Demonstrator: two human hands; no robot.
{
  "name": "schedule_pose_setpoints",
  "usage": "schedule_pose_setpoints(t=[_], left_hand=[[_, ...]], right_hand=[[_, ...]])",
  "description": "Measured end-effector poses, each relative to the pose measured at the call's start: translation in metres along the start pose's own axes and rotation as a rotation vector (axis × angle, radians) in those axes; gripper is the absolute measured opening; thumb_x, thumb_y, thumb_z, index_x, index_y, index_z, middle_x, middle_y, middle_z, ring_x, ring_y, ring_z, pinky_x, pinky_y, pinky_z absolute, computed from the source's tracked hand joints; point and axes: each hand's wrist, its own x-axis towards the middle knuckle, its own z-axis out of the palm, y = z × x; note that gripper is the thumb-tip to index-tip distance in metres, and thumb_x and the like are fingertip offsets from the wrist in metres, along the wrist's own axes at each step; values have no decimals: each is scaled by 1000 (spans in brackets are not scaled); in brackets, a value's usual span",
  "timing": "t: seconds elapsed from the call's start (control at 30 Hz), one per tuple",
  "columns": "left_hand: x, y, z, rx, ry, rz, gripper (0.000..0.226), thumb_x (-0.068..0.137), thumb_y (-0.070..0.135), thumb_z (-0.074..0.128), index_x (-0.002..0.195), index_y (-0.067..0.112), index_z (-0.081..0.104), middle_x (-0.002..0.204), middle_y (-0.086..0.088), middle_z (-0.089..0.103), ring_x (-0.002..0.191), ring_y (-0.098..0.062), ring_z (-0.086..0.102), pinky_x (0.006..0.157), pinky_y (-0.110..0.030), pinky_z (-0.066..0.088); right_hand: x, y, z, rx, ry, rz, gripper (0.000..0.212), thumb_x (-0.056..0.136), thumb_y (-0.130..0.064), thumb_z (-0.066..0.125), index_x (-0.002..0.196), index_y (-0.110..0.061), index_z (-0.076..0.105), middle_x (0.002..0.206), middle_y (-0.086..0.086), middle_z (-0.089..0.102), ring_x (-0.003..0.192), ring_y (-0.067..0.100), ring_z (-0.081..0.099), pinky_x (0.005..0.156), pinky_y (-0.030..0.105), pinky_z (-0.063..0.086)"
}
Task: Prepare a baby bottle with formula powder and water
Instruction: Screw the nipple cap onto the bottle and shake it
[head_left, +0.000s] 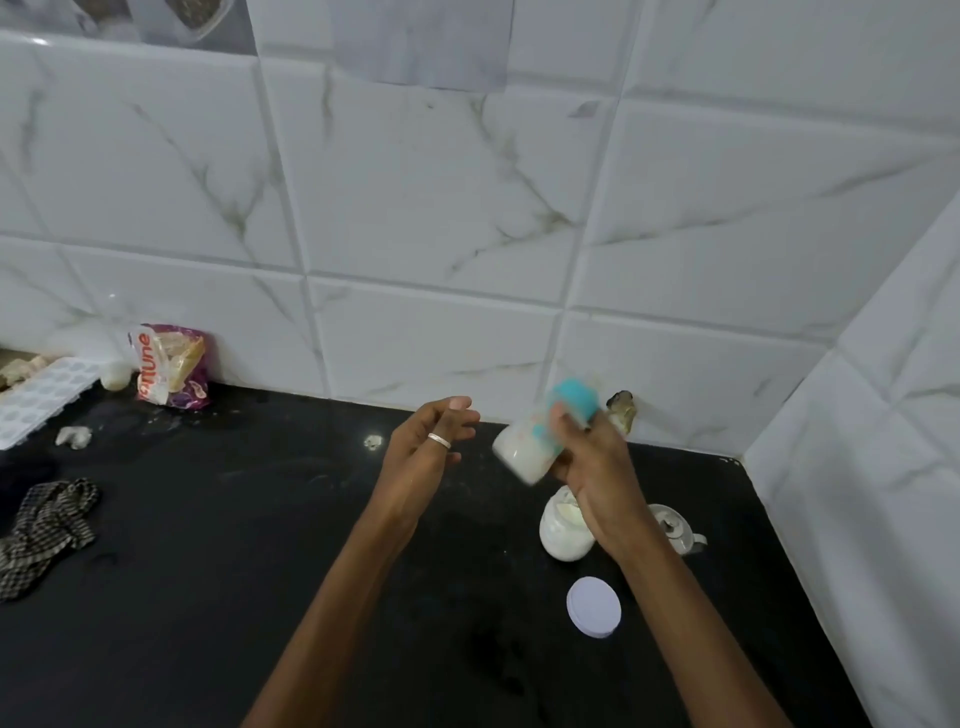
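Note:
My right hand (592, 457) grips a baby bottle (524, 447) with a teal cap, held tilted above the black counter; the bottle is motion-blurred and holds white liquid. My left hand (431, 441), with a ring on one finger, hovers to the left of the bottle, fingers relaxed and holding nothing. Below my right wrist an open white jar of formula powder (563, 530) stands on the counter. Its round white lid (594, 606) lies flat nearer to me.
A small white cup (675, 527) stands right of the jar. At the far left are an ice tray (41, 400), a purple snack bag (171, 371) and a checked cloth (47, 525). Tiled walls close off the back and the right side of the black counter (260, 519).

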Motion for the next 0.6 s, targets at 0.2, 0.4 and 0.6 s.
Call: schedule_pose_setpoints(t=[0.2,0.4,0.6], left_hand=[[10,21,4,8,-10,50,24,104,37,52,115,26,70,110,8,76,106,-15,70,93,-38,54],[10,28,4,-10,-5,69,27,105,34,51,119,21,69,114,3,75,107,-17,70,95,-38,54],[11,22,5,-9,1,63,29,104,37,51,121,22,70,114,6,76,106,-14,71,94,-36,54]], right_hand=[[10,-18,10,-255,-138,-27,49,87,-45,76,127,-25,59,120,1,70,117,22,68,99,45,57],[13,-26,11,44,49,-104,49,91,-36,67,133,-16,53,120,4,68,117,25,67,95,45,59],[7,-17,3,121,29,-72,35,92,-34,67,123,-20,58,117,3,73,114,21,70,98,50,57]])
